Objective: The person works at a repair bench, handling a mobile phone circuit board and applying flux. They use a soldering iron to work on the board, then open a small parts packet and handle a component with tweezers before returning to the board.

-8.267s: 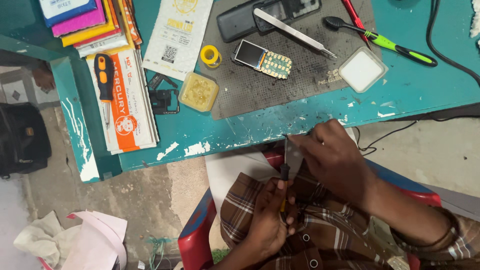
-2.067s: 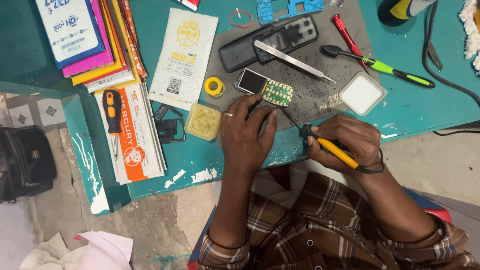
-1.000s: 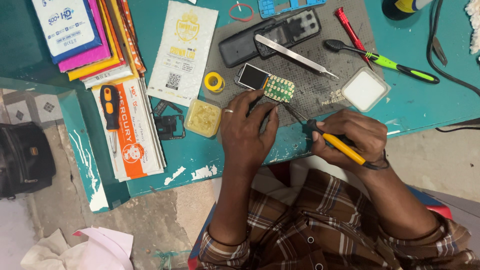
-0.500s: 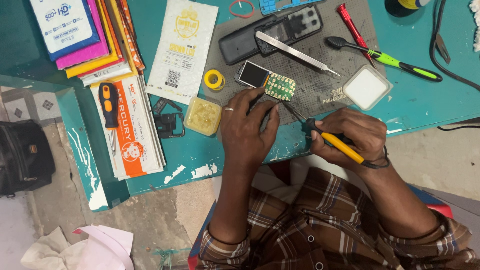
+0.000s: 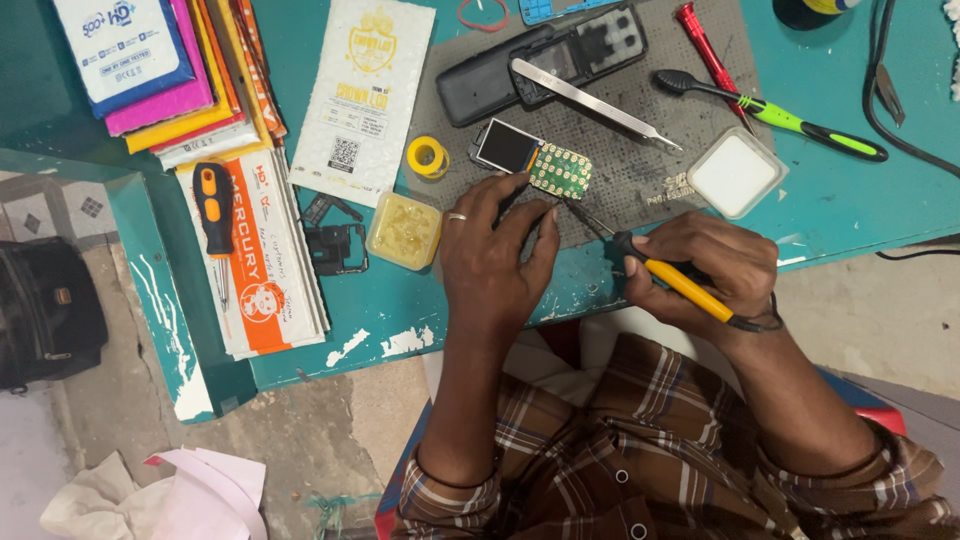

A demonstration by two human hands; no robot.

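A small phone circuit board [image 5: 538,160] with a dark screen and a dotted keypad side lies on a grey work mat [image 5: 640,180]. My left hand [image 5: 493,262] rests on the mat's near edge, its fingertips pressing the board's lower side. My right hand [image 5: 705,272] grips a soldering iron [image 5: 668,279] with a yellow handle, its thin tip reaching the board's lower right corner. A black cord runs back from the handle along my wrist.
On the mat lie a black phone casing [image 5: 540,60], steel tweezers [image 5: 595,102], a red screwdriver [image 5: 708,55]. A green-handled brush [image 5: 780,115], white square tub [image 5: 735,172], yellow tape roll [image 5: 428,156], flux tub [image 5: 403,230], orange screwdriver [image 5: 212,205] and stacked packets [image 5: 150,70] sit on the teal table.
My hands rose from my lap onto the table: the left now steadies the board, the right holds the soldering iron at it. Over the last second they barely shift.
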